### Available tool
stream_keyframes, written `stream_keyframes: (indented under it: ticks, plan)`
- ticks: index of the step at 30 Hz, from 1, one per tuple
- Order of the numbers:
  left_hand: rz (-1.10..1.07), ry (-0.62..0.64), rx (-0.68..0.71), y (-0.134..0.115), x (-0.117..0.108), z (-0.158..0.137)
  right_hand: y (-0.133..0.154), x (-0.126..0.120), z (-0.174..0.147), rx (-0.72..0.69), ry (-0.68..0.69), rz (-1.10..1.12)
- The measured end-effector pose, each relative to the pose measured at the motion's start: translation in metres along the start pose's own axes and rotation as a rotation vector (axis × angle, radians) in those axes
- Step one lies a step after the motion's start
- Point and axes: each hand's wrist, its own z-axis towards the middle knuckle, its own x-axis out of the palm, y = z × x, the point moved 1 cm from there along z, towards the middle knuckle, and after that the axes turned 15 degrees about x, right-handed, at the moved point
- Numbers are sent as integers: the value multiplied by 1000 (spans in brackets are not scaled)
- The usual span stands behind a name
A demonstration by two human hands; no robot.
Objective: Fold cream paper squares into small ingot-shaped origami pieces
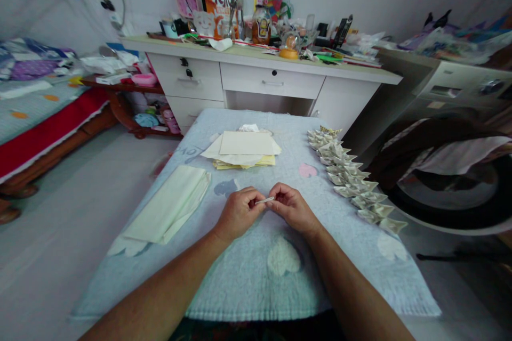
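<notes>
Between my two hands, over the middle of the cloth-covered table, is a small narrow piece of folded paper (264, 200). My left hand (241, 212) pinches its left end, and my right hand (293, 206) pinches the right end. Past my hands lies a stack of cream and yellow paper sheets (245, 145). A larger folded bundle of pale paper (166, 206) rests to the left. Along the table's right side runs a row of several folded paper pieces with pointed ends (344, 173).
A blue patterned cloth (256, 287) covers the table. Behind it stands a white desk (276, 82) crowded with a jar, a snack bag and a clock. A washing machine (440, 96) with its door open is on the right, a bed (44, 101) on the left.
</notes>
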Motion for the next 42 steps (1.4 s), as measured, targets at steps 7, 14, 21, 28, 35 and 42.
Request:
stream_keyframes:
  ticks: [7,14,21,28,35,42]
  plan:
    - [3,-21,-4,-2,-3,2,9,-1,-2,-29,-26,98]
    - [-20,-44,52,-6,-9,2,15,-1,-4,-39,-54,126]
    - [0,-63,79,-4,-8,1,14,-1,-4,-18,-46,117]
    - [21,-62,73,-5,-9,1,10,-2,-2,-36,-6,136]
    - [30,-29,78,-7,-11,2,12,2,-3,51,29,104]
    - [4,-10,79,-9,-10,2,10,-1,-4,-4,-5,-24]
